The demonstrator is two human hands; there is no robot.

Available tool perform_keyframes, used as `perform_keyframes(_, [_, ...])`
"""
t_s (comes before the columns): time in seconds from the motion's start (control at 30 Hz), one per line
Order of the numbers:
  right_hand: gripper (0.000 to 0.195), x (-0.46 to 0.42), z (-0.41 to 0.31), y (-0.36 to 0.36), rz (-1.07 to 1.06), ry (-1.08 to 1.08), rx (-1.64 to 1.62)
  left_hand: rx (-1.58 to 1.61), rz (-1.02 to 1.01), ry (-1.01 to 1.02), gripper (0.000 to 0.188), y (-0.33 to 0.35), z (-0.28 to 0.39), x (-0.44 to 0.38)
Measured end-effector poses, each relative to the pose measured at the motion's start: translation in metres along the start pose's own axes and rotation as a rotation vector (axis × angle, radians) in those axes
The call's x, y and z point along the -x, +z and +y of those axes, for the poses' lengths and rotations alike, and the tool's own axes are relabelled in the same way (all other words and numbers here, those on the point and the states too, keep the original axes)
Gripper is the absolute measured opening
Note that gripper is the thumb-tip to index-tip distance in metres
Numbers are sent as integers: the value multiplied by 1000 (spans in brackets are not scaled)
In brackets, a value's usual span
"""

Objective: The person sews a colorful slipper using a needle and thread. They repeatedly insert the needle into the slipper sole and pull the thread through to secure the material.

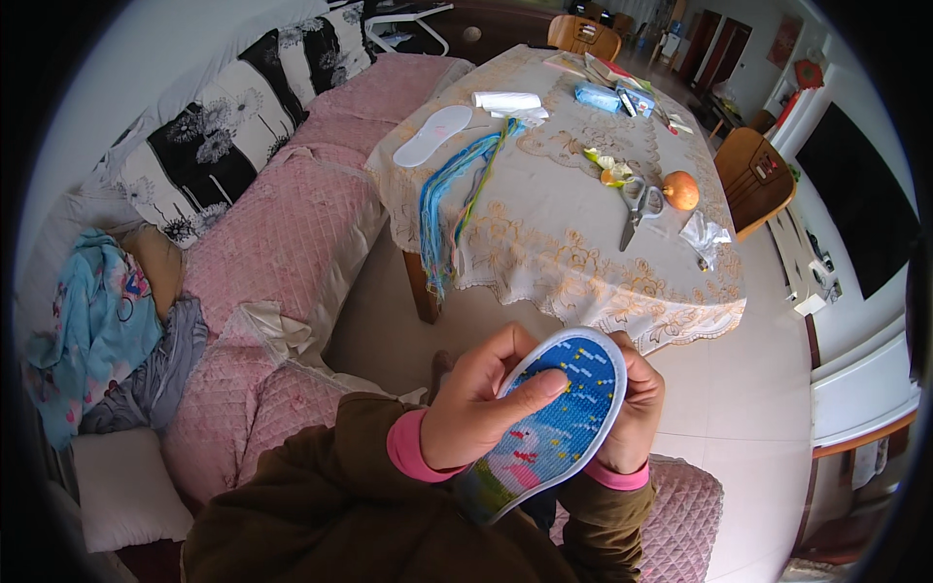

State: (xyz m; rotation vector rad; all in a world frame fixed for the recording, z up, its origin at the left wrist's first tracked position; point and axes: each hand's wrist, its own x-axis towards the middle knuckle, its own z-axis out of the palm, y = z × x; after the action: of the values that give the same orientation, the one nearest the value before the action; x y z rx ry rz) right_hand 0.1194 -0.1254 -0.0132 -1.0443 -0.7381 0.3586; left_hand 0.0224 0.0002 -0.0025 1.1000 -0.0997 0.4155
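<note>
An embroidered insole (576,423) with a white bound edge is held up before my chest, its toe end pointing away from me. Blue stitching with white and yellow flecks covers its upper part, and a white and pink figure shows lower down. My left hand (488,408) grips its left side, the thumb lying across the stitched face. At the right edge, my right hand (634,404) has its fingers bent, partly behind the insole. Its fingertips are hidden, so whether it pinches the rim or something small cannot be seen.
Ahead stands a table with a lace-patterned cloth (554,211). On it lie a white insole (434,136), embroidery threads (455,193) hanging over the edge, grey-handled scissors (638,208), a round reddish fruit (680,190) and crumpled clear plastic (704,235). A pink quilted sofa (270,233) runs along the left.
</note>
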Motion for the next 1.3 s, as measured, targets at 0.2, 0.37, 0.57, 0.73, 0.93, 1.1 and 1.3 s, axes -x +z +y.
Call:
perform_keyframes(0.2, [11,6,7,13,189,-22,-4,-225,113,51,17,0,-2,-1])
perform_keyframes(0.37, [20,7,-11,15,239,-539,728,-216,135,95,17,-3,-4,-4])
perform_keyframes(0.57, [24,-1,-8,14,173,-749,1244,-335,57,138,14,0,-7,-9])
perform_keyframes(0.73, [13,4,-6,26,86,-790,651,-530,215,175,19,-12,-22,-20])
perform_keyframes(0.93, [22,31,-40,-45,585,-239,-252,-1046,613,285,20,-94,-58,-43])
perform_keyframes(1.1, [24,84,-82,-165,786,-523,-32,-1267,859,171,20,-176,-67,-28])
perform_keyframes(1.3, [24,97,-94,-183,851,-574,425,-1232,849,189,22,-178,-73,-17])
